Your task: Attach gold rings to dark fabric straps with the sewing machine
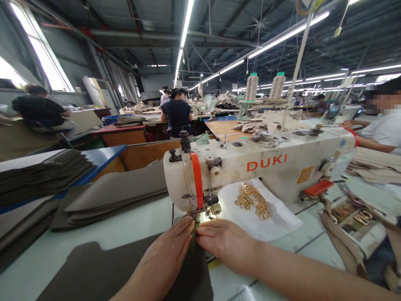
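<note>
Pale tabletop spans the lower frame; at lower centre, the left hand presses a dark panel, the right hand its edge, apparently feeding the sewing machine; any pinch is unclear. Steady alignment seems needed next.

Matt, smooth cloth; glossy, smudged metal sewing machine; shiny metal fittings
</note>
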